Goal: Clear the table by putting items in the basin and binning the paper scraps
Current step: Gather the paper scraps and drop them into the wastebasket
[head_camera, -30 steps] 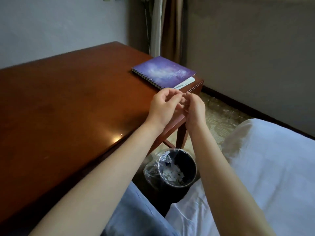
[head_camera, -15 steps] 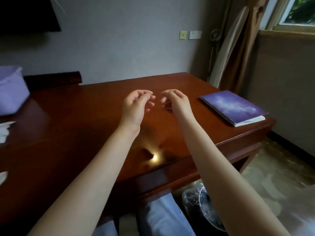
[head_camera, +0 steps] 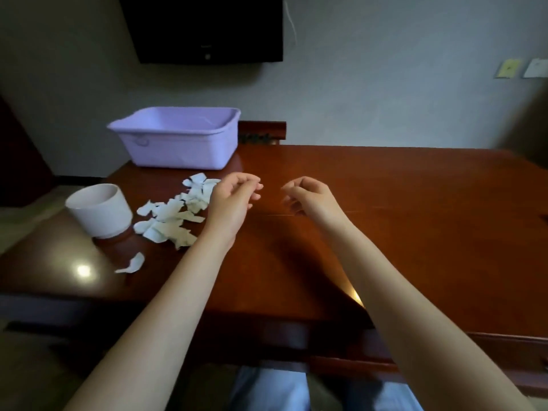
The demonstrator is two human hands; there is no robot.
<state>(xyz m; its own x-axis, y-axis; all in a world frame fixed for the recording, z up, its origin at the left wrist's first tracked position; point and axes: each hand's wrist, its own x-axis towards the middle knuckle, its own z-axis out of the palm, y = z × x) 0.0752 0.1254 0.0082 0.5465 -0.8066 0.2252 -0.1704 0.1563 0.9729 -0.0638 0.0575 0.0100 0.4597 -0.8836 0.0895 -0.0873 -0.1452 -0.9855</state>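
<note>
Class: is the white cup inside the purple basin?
No, the white cup stands on the table, apart from the purple basin.

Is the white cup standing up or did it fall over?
Standing up. The white round cup rests on its base on the brown wooden table, open mouth facing up.
</note>
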